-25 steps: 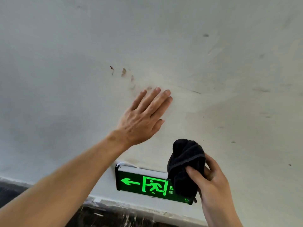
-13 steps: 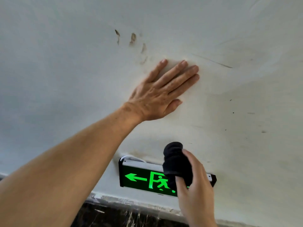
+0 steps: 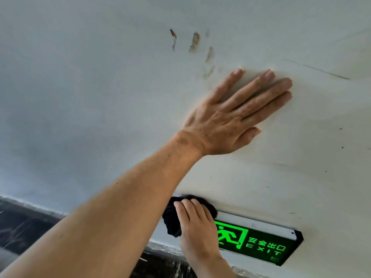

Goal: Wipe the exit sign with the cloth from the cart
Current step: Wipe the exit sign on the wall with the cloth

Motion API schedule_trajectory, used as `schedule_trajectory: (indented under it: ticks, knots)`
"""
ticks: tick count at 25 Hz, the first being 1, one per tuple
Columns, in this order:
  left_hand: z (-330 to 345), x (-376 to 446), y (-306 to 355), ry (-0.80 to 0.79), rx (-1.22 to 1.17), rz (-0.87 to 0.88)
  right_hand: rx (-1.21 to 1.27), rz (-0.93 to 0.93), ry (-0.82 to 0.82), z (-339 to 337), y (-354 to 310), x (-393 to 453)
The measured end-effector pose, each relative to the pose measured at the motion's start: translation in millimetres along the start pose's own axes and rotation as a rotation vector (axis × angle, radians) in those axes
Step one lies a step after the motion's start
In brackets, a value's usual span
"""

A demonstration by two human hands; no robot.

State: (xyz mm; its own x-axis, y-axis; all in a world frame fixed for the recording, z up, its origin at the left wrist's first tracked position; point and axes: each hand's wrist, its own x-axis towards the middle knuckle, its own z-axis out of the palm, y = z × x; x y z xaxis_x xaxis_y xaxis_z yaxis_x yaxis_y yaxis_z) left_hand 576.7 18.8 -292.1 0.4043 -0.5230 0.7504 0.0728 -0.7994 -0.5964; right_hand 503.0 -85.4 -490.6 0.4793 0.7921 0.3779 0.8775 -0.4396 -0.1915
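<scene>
The lit green exit sign (image 3: 259,242) hangs low on a white wall, with a running figure and the word EXIT showing. Its left end is hidden behind my right hand (image 3: 197,227), which grips a bunched black cloth (image 3: 172,223) and presses it against that end of the sign. My left hand (image 3: 230,119) lies flat on the wall above the sign, fingers spread and holding nothing. My left forearm crosses the lower left of the view.
The white wall (image 3: 100,77) carries brown smudges (image 3: 193,42) above my left hand and thin dark scuffs on the right. A dark marbled skirting band (image 3: 26,221) runs along the bottom, below the sign.
My right hand has slid the cloth leftward along the sign, from its right end to its left end, uncovering the EXIT text. My left hand stays flat on the wall.
</scene>
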Motion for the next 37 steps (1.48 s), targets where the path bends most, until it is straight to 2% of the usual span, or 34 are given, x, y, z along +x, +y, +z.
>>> schedule_trajectory:
  ticks: [4, 13, 32, 37]
  knots:
    - [-0.5, 1.9, -0.4, -0.002, 0.013, -0.008, -0.104, 0.047, -0.107, 8.1, -6.3, -4.5]
    - [-1.7, 1.9, -0.4, -0.005, 0.058, -0.009, -0.159, 0.097, -0.078, -7.8, 13.6, -11.1]
    - [-3.4, 0.4, -1.9, 0.016, 0.111, 0.020, -0.136, 0.171, 0.001, -54.0, 110.4, -69.5]
    - [-2.7, 1.4, -1.1, 0.027, 0.122, 0.027, -0.164, 0.299, 0.026, -62.7, 129.3, -77.1]
